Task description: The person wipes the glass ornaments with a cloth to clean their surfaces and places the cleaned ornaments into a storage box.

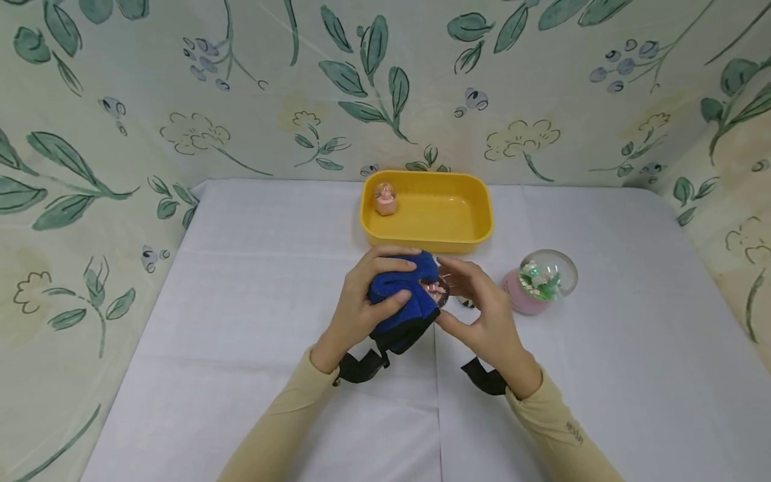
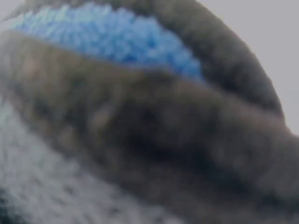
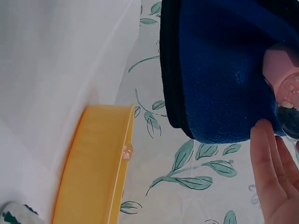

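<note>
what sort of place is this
Probably an indoor tabletop workspace: a white-covered table, a leaf-printed backdrop behind it, and a yellow tray holding a small pink ornament.

Nothing actually readable here, just one mystery print [image 1: 574, 432] on a sleeve [image 1: 545, 416]
It's small and dark, on the beige right sleeve, well back from the right hand's [image 1: 490, 321] fingers [image 1: 466, 268], past the wrist and up the forearm. Looks like lettering running along the arm, but it's too tiny and fuzzy for me to make out, sorry.
</note>
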The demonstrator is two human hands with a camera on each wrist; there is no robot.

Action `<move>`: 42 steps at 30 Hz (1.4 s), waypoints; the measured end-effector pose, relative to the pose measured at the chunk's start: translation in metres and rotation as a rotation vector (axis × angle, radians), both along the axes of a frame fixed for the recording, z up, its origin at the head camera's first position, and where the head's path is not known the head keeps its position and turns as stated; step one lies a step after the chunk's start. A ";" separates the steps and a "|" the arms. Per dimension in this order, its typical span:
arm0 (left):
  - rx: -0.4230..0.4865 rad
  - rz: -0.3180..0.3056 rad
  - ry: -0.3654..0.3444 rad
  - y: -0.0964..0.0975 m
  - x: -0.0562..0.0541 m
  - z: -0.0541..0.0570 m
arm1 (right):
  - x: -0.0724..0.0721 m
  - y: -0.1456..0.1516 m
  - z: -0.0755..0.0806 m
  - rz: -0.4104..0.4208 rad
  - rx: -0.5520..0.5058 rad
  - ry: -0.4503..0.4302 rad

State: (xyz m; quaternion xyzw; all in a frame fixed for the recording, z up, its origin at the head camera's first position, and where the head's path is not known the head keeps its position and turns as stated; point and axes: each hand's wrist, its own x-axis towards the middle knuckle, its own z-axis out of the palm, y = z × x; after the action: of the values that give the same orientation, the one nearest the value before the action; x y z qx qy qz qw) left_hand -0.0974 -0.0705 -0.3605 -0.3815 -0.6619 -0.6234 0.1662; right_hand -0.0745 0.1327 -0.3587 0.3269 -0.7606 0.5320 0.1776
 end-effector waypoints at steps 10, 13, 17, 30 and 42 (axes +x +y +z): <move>0.005 -0.055 -0.035 -0.001 0.000 0.001 | -0.002 -0.003 0.000 -0.110 0.100 0.332; -0.026 -0.060 -0.022 -0.001 0.000 0.002 | -0.001 -0.003 -0.002 -0.144 0.068 0.292; -0.050 -0.063 0.007 0.001 0.000 0.002 | -0.001 -0.003 -0.005 -0.111 -0.013 0.126; -0.009 -0.011 0.014 0.001 -0.002 -0.002 | 0.003 -0.002 -0.004 -0.014 -0.042 -0.135; -0.001 -0.051 -0.005 0.000 0.000 0.000 | -0.001 -0.004 -0.006 -0.147 0.088 0.333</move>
State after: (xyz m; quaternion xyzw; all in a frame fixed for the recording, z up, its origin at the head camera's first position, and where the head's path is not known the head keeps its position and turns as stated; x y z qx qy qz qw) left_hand -0.0978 -0.0702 -0.3609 -0.3968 -0.6529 -0.6278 0.1486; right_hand -0.0752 0.1289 -0.3651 0.3613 -0.7652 0.4222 0.3250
